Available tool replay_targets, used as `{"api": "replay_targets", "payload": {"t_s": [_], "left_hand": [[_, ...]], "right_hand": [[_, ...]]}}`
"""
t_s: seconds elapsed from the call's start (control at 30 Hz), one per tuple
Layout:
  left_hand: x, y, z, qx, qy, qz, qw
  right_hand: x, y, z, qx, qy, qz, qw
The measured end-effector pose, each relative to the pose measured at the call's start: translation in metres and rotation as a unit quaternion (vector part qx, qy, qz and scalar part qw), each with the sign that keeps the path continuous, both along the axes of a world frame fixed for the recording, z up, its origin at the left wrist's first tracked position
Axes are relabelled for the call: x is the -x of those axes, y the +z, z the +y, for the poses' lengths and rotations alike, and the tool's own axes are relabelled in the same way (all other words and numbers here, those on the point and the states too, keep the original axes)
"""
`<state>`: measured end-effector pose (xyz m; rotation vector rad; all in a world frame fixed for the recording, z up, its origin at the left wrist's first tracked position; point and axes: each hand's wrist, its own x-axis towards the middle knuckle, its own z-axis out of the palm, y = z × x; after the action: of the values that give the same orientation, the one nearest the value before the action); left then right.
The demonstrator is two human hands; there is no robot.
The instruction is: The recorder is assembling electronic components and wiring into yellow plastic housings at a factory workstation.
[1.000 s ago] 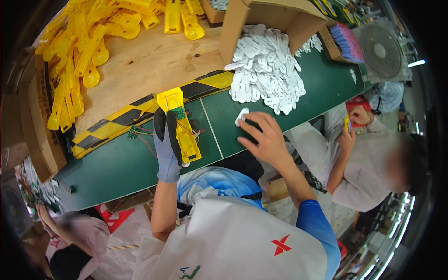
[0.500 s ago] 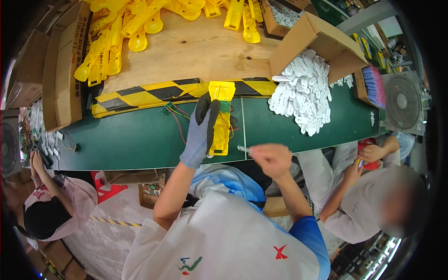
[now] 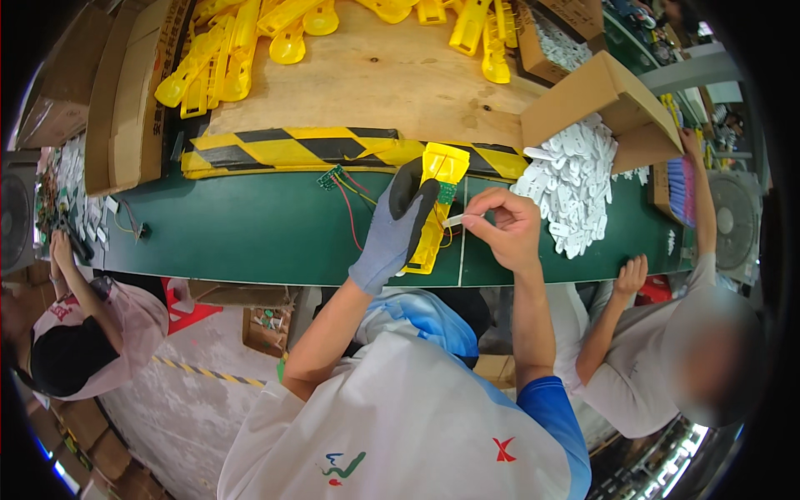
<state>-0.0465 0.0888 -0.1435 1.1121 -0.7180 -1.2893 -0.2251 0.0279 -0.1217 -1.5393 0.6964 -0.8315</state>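
My left hand (image 3: 390, 229), in a grey glove with dark fingertips, is closed round a long yellow plastic housing (image 3: 447, 161) above the green table. A small green circuit board (image 3: 447, 193) sits on the housing, with thin wires beside it. Between thumb and forefinger, my bare right hand (image 3: 512, 229) pinches a small whitish strip (image 3: 452, 221) at the housing's right edge, just below the board. Whether the strip touches the housing I cannot tell. Another green circuit board (image 3: 330, 177) with red and yellow wires lies left of my gloved hand.
Loose white plastic pieces (image 3: 575, 187) spill from a tipped cardboard box (image 3: 617, 92) at the right. Yellow housings (image 3: 237, 54) lie on the wooden board (image 3: 375, 92), behind a striped yellow-black edge (image 3: 308, 152). Co-workers sit at both sides; one arm (image 3: 702, 196) reaches toward a box at far right.
My right hand has come up with the small strip to the housing's side. The housing leans more to the right. The co-worker at right has stretched out an arm. The whole view has shifted.
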Motion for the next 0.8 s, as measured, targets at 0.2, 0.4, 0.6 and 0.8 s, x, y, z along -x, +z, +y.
{"api": "replay_targets", "payload": {"t_s": [0.2, 0.4, 0.6, 0.8], "left_hand": [[-0.003, 0.004, 0.001, -0.023, -0.019, 0.068, 0.997], [0.005, -0.006, 0.004, 0.013, 0.069, -0.019, 0.997], [0.01, 0.0, 0.005, 0.063, 0.094, -0.122, 0.986], [0.007, 0.009, 0.005, 0.049, 0.067, -0.229, 0.97]], "right_hand": [[-0.005, -0.004, -0.006, -0.021, -0.006, 0.01, 1.0], [-0.026, -0.003, 0.007, -0.053, -0.086, 0.001, 0.995], [-0.035, -0.013, 0.023, -0.155, -0.125, -0.058, 0.978], [-0.036, -0.011, 0.025, -0.139, -0.114, -0.032, 0.983]]}}
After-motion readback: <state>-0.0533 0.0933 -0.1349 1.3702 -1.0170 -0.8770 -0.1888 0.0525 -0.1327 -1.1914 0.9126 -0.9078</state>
